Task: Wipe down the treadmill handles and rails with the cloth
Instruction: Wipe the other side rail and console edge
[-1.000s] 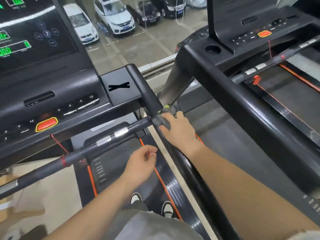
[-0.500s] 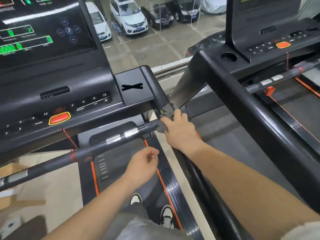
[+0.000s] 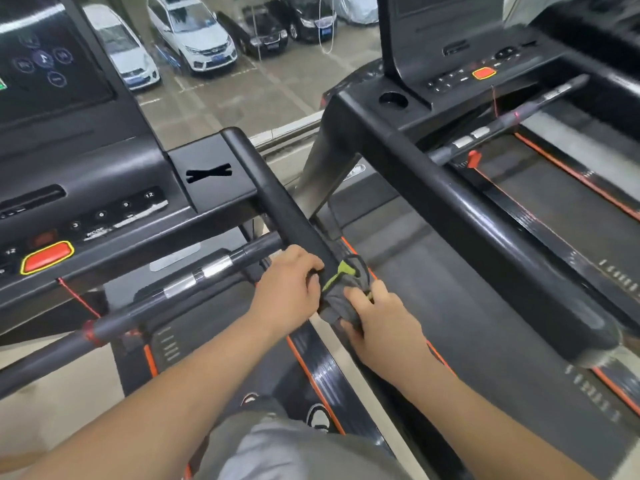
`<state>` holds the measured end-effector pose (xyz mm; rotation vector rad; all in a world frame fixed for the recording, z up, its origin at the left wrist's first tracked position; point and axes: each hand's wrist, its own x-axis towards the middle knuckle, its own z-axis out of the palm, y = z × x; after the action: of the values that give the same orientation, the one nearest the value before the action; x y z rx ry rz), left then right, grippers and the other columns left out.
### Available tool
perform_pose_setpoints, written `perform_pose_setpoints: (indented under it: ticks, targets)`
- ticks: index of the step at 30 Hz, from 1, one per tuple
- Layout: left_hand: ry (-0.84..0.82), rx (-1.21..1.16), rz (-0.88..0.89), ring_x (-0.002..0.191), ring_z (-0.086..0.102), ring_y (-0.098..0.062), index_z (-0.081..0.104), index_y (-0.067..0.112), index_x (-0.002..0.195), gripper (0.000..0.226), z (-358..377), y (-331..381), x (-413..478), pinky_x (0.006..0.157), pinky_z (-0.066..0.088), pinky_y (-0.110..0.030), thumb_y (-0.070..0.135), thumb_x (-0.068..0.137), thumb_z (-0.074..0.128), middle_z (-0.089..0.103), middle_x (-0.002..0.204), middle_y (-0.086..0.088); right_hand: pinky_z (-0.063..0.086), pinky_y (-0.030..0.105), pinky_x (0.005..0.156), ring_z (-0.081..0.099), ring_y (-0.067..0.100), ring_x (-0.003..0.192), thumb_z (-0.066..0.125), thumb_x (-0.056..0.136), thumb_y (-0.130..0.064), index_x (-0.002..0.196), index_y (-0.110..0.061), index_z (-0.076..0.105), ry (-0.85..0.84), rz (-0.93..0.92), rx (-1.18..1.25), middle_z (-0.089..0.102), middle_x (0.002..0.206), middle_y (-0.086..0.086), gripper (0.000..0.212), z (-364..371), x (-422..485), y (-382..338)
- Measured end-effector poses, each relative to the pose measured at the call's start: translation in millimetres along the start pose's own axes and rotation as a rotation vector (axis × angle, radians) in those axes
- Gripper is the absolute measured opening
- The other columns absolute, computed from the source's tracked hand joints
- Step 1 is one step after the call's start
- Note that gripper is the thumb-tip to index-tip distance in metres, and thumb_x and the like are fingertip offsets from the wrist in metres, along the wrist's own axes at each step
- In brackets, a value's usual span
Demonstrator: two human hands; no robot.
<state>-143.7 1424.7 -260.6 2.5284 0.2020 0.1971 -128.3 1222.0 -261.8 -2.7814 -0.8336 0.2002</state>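
**Fingers [image 3: 313, 268] of both hands clamped on grey cloth with yellow-green trim [image 3: 337, 299]: slip and snag risk**

Left hand [image 3: 287, 289] had its fingers curled at the cloth's edge, seemingly pinching it. Right hand [image 3: 381, 327] gripped the bunched cloth from the other side. Cloth sat wrapped over the black padded side rail [image 3: 287, 209], just below where the grey crossbar handle with silver plates [image 3: 207, 271] joined it. My read on the risks: the wad would wipe only a narrow strip, a loose grip could drop it between the machines, and a leftward swing might snag the red safety cord [image 3: 76, 299].
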Motion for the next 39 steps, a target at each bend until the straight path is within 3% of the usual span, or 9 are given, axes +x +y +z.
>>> perform_pose_setpoints:
  ticks: [6,9,14,18,23,27,31,35,39]
  targets:
    - [-0.048,-0.206,-0.193,0.096,0.063,-0.011,0.067,0.019,0.123,0.034,9,-13,-14,0.093,0.051,-0.031,0.006,0.093,0.057,0.065,0.110,0.004,0.036,0.031,0.049,0.064,0.033,0.075,0.064,0.084,-0.042,0.113,-0.025,0.045,0.130,-0.010,-0.056,0.051,0.100,0.008,0.039,11,52,-13]
    - [-0.034,-0.251,-0.257,0.103,0.063,-0.010,0.059,0.019,0.136,0.044,3,-16,-17,0.095,0.049,-0.026,0.007,0.093,0.058,0.061,0.125,0.001,0.053,0.045,0.078,0.064,0.040,0.099,0.044,0.101,-0.048,0.129,-0.026,0.037,-0.057,0.112,0.145,0.049,0.119,0.011,0.036,-3,104,-20]
    - [0.100,-0.086,-0.050,0.140,0.044,-0.022,0.056,0.012,0.142,0.053,-15,-3,-11,0.119,0.037,-0.038,0.003,0.089,0.059,0.046,0.150,-0.006,0.050,0.047,0.090,0.061,0.040,0.109,0.047,0.102,-0.051,0.131,-0.029,0.043,-0.123,0.142,0.324,0.051,0.122,0.010,0.038,-14,135,-29]
    - [0.056,-0.100,0.120,0.149,0.034,-0.019,0.057,0.013,0.142,0.063,-20,25,4,0.124,0.024,-0.025,-0.002,0.082,0.046,0.044,0.157,-0.005,0.055,0.043,0.087,0.063,0.027,0.111,0.062,0.087,-0.052,0.133,-0.031,0.053,-0.076,-0.058,0.343,0.058,0.123,0.001,0.052,-16,85,-9]
    - [-0.289,-0.109,0.247,0.151,0.033,-0.010,0.043,0.023,0.156,0.048,12,45,7,0.124,0.027,-0.031,0.029,0.108,0.042,0.044,0.160,0.004,0.048,0.034,0.110,0.059,0.005,0.128,0.081,0.078,-0.003,0.143,-0.028,0.055,-0.323,0.055,1.110,0.065,0.136,-0.007,0.074,-32,28,43]
    - [-0.316,0.157,0.397,0.142,0.041,-0.015,0.047,0.023,0.150,0.059,19,36,5,0.116,0.035,-0.030,0.059,0.104,0.043,0.048,0.153,0.005,0.053,0.036,0.100,0.070,0.016,0.113,0.077,0.073,-0.005,0.144,-0.028,0.050,-0.193,0.407,1.510,0.073,0.125,0.002,0.080,-38,12,70]
    - [-0.299,0.274,0.521,0.106,0.056,-0.023,0.060,0.020,0.106,0.044,3,24,35,0.088,0.047,-0.034,0.061,0.090,0.057,0.058,0.111,0.002,0.055,0.040,0.102,0.070,0.016,0.099,0.086,0.079,-0.010,0.134,-0.017,0.061,-0.225,0.542,1.221,0.072,0.109,0.001,0.061,-39,2,69]
    - [-0.224,0.275,0.414,0.100,0.058,-0.033,0.051,0.014,0.074,0.032,-1,31,61,0.091,0.044,-0.037,0.045,0.078,0.058,0.062,0.096,-0.009,0.050,0.028,0.096,0.065,0.011,0.107,0.089,0.077,-0.042,0.133,-0.017,0.060,-0.422,0.560,0.906,0.068,0.118,-0.003,0.068,-46,-13,67]
    - [-0.161,0.260,0.117,0.093,0.053,-0.034,0.061,0.015,0.107,0.037,21,50,39,0.085,0.046,-0.044,0.036,0.077,0.060,0.063,0.087,-0.007,0.048,0.027,0.096,0.063,0.014,0.111,0.088,0.065,-0.063,0.135,-0.021,0.060,-0.541,0.558,0.652,0.066,0.124,-0.005,0.087,-52,-36,63]
